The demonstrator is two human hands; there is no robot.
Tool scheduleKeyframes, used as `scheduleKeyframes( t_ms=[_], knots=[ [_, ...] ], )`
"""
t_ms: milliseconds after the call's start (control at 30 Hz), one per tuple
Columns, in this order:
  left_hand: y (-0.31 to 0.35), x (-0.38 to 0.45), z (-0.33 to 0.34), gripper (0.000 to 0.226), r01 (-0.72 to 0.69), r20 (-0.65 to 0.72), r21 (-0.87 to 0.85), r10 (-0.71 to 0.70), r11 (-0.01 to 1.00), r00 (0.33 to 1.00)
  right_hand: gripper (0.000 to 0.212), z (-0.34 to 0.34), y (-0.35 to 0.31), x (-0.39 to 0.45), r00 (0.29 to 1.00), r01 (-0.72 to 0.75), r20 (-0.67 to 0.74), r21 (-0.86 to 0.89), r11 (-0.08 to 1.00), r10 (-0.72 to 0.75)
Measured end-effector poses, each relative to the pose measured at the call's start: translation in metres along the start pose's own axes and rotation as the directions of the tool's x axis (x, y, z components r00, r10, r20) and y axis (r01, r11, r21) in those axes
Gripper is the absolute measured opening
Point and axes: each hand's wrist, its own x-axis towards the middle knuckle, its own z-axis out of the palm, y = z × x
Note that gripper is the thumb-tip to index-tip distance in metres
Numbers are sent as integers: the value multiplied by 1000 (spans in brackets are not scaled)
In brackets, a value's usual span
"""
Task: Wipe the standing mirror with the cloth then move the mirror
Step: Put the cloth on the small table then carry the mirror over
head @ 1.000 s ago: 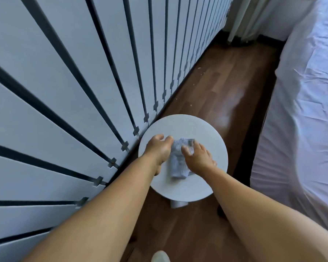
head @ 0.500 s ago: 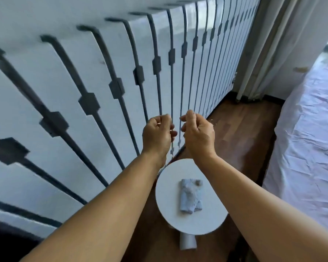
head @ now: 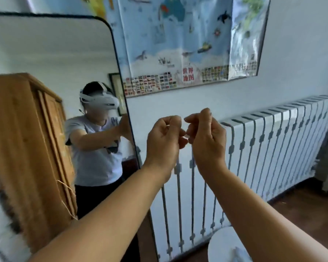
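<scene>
Head view: left hand (head: 164, 138) and right hand (head: 206, 137) loosely curled, empty, fingertips nearly touching, beside glossy round-cornered black-framed mirror (head: 55, 72); ribbed white radiator (head: 273, 148) behind.

Both arms reach forward, raised. The left hand (head: 164, 137) and right hand (head: 206, 137) sit side by side, fingers curled loosely inward, fingertips nearly meeting, holding nothing.

The standing mirror (head: 51, 91) runs off the left and bottom edges, its foot unseen. Right of the mirror, the round white stool (head: 219, 244) is cut by the bottom edge, and the right forearm covers what is perhaps the cloth (head: 239, 255), a pale blurred scrap.
</scene>
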Motion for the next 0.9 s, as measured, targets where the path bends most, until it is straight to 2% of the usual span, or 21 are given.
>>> scheduleKeyframes(
  t_ms=[233,367,500,633,767,900],
  knots=[
    [79,-20,-102,26,-119,-208,45,126,992,970,48,99,-62,-42,984,63,158,136,989,-85],
    [118,-32,-168,23,-182,-347,89,202,979,916,46,152,-90,-71,969,65,217,244,968,-120],
    [147,-38,-222,19,-216,-404,162,264,963,876,43,188,-98,-82,965,112,209,206,972,-156],
    [164,-44,-269,21,-233,-457,155,279,960,845,39,207,-96,-88,966,144,195,142,979,-170],
    [151,-46,-301,24,-230,-482,210,306,950,821,29,201,-74,-81,987,116,98,86,990,-124],
    [126,-44,-326,28,-152,-534,211,244,966,809,23,180,-40,-62,997,53,65,-37,998,-51]
  ],
)
